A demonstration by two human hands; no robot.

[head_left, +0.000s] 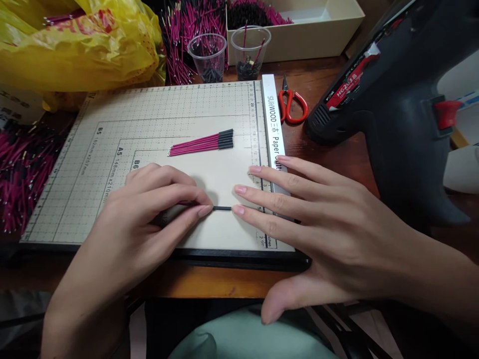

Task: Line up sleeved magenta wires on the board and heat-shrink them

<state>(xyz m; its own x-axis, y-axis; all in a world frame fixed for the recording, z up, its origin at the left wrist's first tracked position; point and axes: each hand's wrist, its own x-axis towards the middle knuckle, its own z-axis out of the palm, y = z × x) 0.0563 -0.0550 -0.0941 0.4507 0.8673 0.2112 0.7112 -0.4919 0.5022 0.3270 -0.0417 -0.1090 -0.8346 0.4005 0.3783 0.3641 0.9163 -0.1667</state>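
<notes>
Between thumb and index finger, my left hand pinches a thin wire whose black sleeve sticks out to the right, low over the paper cutter's board. A bit of magenta shows behind the fingers; the rest of the wire is hidden by the hand. My right hand is spread flat, its index fingertip touching the sleeve's right end and the other fingertips resting on the board and its white edge strip. Just beyond lies a neat row of several magenta wires with black sleeved ends.
At the back stand two clear plastic cups with black pieces, a pile of magenta wires and a cardboard box. Red-handled scissors lie beside the cutter. A black heat gun stands right; a yellow bag is left.
</notes>
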